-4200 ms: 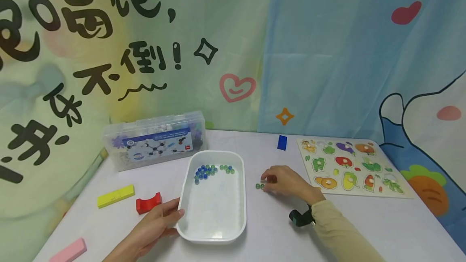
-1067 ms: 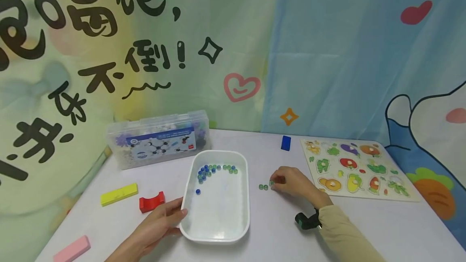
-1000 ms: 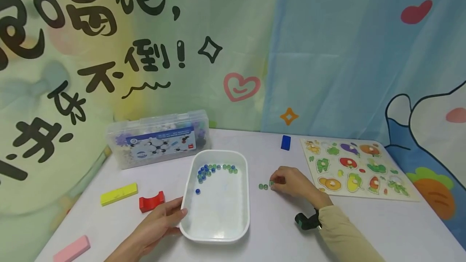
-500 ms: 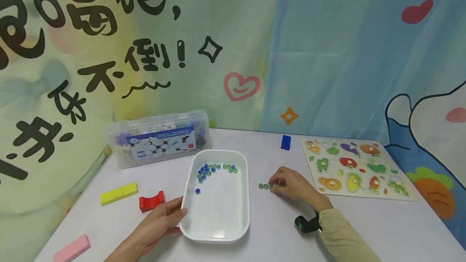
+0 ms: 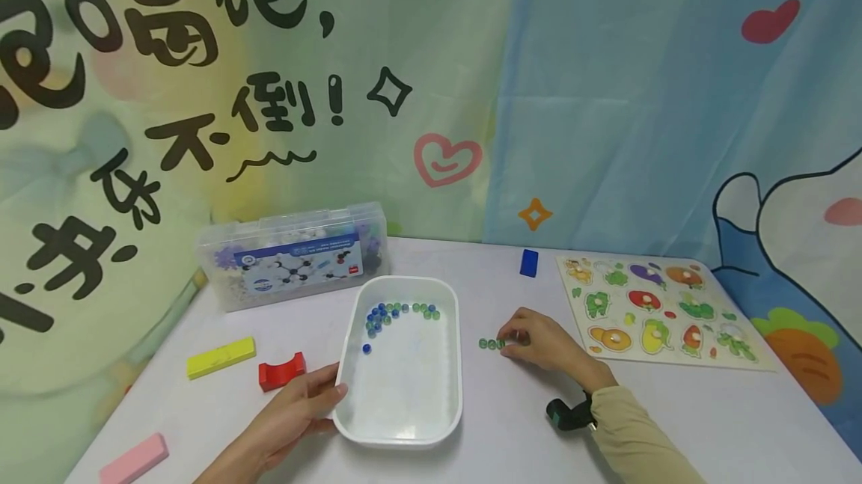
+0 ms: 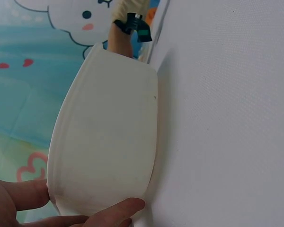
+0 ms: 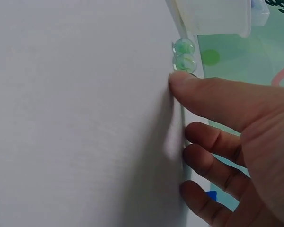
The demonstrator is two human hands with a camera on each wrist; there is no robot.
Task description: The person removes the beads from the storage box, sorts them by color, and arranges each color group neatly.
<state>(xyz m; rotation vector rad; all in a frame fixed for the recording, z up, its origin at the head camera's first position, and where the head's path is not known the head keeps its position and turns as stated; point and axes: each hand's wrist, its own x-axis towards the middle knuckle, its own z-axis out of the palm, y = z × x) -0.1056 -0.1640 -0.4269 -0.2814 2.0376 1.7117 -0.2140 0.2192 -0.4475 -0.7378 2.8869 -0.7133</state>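
Fingers of the right hand (image 5: 545,342) are bent down to the table (image 5: 673,409), with the thumb tip pressed beside the last bead of a short row of green beads (image 5: 490,344); the wrist view shows two clear of the thumb (image 7: 184,54), and whether another is pinched beneath the fingertips cannot be told. This row lies on the tabletop between the white tray (image 5: 458,364) and the hand, just off the tray's right wall.

Left hand (image 5: 292,413) grips the tray's near left corner, thumb over the rim, fingers under it.

Progress, as a judgement: early. Only these few green beads are laid out on the table; most beads remain in the tray.

Container contents: the tray holds blue and green beads (image 5: 397,312) clustered along its far wall, with one blue bead (image 5: 366,348) apart toward the left wall; the rest of its floor is bare. A closed clear plastic box (image 5: 292,256) stands near the table's far left edge, packed with small pieces that cannot be made out.
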